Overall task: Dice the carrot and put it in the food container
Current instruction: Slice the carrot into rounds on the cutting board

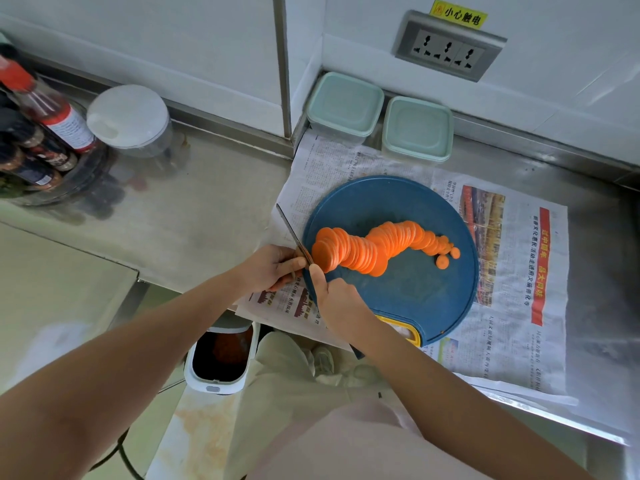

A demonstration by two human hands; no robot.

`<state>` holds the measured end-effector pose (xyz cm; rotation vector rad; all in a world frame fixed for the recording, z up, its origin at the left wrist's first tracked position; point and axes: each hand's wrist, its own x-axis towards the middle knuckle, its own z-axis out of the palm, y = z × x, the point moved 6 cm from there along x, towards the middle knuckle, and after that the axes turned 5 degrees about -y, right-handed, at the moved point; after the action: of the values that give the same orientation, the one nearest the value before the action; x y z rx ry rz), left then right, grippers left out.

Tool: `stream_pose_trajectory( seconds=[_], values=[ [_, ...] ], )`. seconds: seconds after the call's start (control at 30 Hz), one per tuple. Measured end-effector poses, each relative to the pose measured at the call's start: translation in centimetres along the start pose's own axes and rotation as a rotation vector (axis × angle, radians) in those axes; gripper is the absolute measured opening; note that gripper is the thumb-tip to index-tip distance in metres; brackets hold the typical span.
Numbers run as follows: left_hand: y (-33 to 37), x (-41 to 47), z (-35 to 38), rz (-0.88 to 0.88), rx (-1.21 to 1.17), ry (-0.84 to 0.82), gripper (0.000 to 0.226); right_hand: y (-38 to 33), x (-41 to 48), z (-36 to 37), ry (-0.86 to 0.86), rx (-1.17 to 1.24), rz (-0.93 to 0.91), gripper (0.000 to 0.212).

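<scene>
Both bare forearms reached forward and converged. The right hand [337,296] gripped the knife [294,237], its forefinger stretched toward the blade. The left hand [273,268] lay just beside it, fingers curled, its hold unclear.

Newspaper [512,341] spread on steel counter [194,209], overhanging the front edge. Triple wall socket [446,50], yellow warning label [459,13] just above. Far left: red-capped bottle [52,109], spice jars [34,157], white-lidded clear jar [130,116] beside them. Open white bin [221,358] on floor.
</scene>
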<state>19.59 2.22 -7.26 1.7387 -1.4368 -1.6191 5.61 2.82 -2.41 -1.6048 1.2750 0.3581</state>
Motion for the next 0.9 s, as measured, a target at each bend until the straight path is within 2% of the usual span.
stream_pose_trajectory(
  seconds=[0.1,0.23,0.43,0.63,0.7,0.8,0.9],
  values=[
    [0.1,0.0,-0.2,0.036,0.085,0.094,0.03,-0.4,0.2,-0.5,-0.006,-0.047,0.007,0.056],
    [0.3,0.0,1.0,0.082,0.069,0.113,0.027,0.5,-0.6,-1.3,-0.03,0.002,0.033,0.052],
    [0.7,0.0,1.0,0.01,-0.001,-0.038,0.022,1.9,-0.7,-0.5,0.015,-0.014,0.052,0.058],
    [-0.1,0.6,0.8,0.032,0.032,0.014,0.039,0.5,-0.6,-1.4,-0.034,0.035,-0.011,0.055],
    [-0.2,0.6,0.8,0.043,0.039,0.01,0.036,0.8,-0.5,-0.8,-0.024,0.013,0.012,0.06],
    [0.1,0.7,0.9,0.045,0.042,-0.017,0.034,1.5,-0.5,-0.3,0.038,0.079,0.103,0.053],
    [0.4,0.5,0.7,0.021,0.018,-0.025,0.029,1.7,0.0,0.0,0.023,0.002,0.067,0.067]
  ],
)
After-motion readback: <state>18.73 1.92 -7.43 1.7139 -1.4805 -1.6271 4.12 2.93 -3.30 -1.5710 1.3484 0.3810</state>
